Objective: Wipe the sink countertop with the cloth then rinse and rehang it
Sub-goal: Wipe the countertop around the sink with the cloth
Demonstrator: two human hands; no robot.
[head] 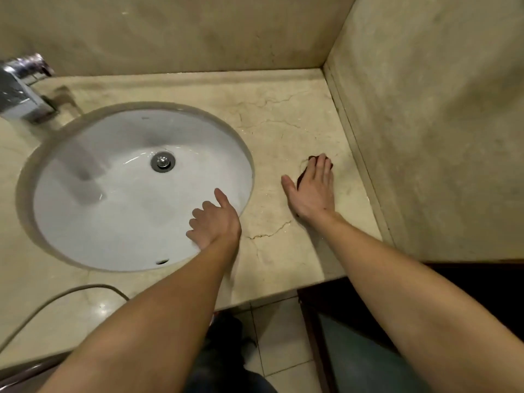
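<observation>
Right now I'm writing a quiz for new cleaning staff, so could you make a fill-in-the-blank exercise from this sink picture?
1. The right hand presses a dark ____ flat on the beige stone countertop.
2. The left hand sits at the rim of the white oval ____.
3. The chrome faucet stands at the far ____ of the view.

Missing words: cloth; sink; left.

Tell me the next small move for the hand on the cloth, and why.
Probably slide the right hand with the cloth toward the back wall: it presses flat on the dark cloth, which covers only a small patch of countertop beside the sink.
</observation>
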